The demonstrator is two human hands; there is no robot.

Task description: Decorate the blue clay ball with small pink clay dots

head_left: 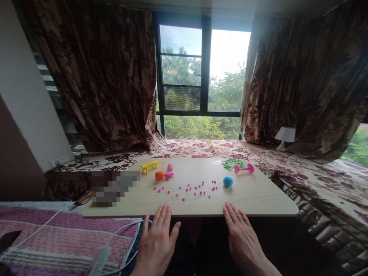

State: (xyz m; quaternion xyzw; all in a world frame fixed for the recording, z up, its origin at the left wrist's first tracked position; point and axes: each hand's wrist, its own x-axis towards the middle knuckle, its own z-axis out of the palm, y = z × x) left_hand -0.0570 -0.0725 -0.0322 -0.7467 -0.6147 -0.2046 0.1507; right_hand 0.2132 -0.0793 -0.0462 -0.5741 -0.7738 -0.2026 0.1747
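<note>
Pink beads look light; we'd pinch their sides, left hand and right hand open at the tabletop.

Head view over table toward window

A white lamp stands by a floral curtain.

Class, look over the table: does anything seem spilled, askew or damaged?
The small pink pieces look spilled: they lie loose and unevenly scattered across the table. No damage shows, though pixelation hides part of its left.
</note>
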